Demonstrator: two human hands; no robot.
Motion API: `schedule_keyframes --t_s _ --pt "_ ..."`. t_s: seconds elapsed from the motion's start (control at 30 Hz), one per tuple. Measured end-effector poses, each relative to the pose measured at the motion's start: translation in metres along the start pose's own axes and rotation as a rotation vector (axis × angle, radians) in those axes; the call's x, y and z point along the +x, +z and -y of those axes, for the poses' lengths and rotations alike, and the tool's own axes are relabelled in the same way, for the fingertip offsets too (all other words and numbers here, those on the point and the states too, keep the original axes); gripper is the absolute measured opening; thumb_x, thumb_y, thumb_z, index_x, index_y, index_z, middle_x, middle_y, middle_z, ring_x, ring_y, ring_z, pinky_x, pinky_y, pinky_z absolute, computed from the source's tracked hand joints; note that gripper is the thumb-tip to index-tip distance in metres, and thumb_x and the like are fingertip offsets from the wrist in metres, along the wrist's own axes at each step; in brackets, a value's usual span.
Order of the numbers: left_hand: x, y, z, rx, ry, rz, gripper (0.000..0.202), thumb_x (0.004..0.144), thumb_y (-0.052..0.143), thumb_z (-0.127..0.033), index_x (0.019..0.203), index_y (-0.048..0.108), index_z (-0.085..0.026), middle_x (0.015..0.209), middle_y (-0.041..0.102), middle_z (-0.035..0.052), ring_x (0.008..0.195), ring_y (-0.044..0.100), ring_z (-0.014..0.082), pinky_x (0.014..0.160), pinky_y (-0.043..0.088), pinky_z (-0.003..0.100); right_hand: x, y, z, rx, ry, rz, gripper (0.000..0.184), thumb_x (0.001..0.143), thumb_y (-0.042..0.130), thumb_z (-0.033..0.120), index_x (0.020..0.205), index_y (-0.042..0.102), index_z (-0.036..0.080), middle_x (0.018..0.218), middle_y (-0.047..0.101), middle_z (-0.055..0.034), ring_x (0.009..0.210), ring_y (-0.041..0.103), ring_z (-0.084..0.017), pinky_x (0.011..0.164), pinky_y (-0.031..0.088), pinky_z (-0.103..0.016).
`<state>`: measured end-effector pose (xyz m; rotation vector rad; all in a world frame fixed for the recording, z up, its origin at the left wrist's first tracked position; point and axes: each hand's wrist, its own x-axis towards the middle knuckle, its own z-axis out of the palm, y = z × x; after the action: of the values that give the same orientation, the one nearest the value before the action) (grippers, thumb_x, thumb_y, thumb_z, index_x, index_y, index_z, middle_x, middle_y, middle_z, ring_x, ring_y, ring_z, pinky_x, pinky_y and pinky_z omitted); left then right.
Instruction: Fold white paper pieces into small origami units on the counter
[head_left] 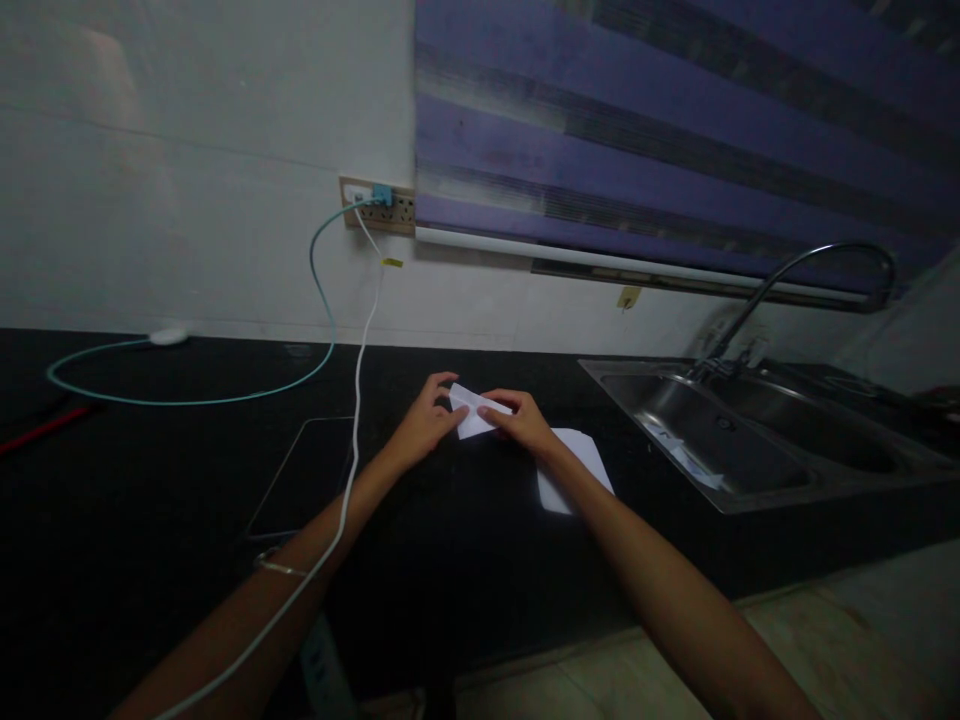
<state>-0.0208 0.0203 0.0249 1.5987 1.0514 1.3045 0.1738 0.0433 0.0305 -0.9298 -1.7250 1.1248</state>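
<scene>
Left hand (426,428) pinching folded white paper (472,425) from 9 o'clock, thumb on front, index finger standing slightly clear. Right hand (525,420) gripping paper from 3 o'clock, fingers nearly closed. Paper sitting mid-view over black countertop (450,560). From paper: white sheet (553,492) lying at 4 o'clock, right forearm crossing above; dark flat device (304,475) lying toward 8.

pictured at one table (450,570): two hands (429,420) (526,420), one folded paper (472,429), two sink basins (724,440) (814,425), one faucet (840,246), one blind (675,130).
</scene>
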Motion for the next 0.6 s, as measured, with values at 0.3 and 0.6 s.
schedule_keyframes --t_s 0.3,0.6 --pt "-0.003 -0.002 -0.005 0.105 -0.027 0.036 0.027 0.078 0.064 -0.029 0.091 0.043 -0.019 0.081 0.054 -0.0019 0.056 0.051 0.0083 0.049 0.036 0.019 0.000 0.000 -0.004 -0.045 -0.022 0.117 0.035 0.068 0.080 0.035 0.097 0.073 0.016 0.084 0.069 -0.0036 0.068 0.059 -0.014 0.061 0.045 -0.026" --pt "-0.008 -0.004 -0.015 0.284 0.019 0.195 0.024 0.079 0.063 -0.038 0.091 0.057 -0.018 0.069 0.058 -0.0014 0.057 0.053 0.0127 0.052 0.038 0.022 0.001 -0.005 -0.001 -0.068 -0.039 0.124 0.029 0.065 0.080 0.032 0.090 0.077 0.016 0.085 0.072 -0.0055 0.078 0.063 -0.018 0.072 0.046 -0.030"
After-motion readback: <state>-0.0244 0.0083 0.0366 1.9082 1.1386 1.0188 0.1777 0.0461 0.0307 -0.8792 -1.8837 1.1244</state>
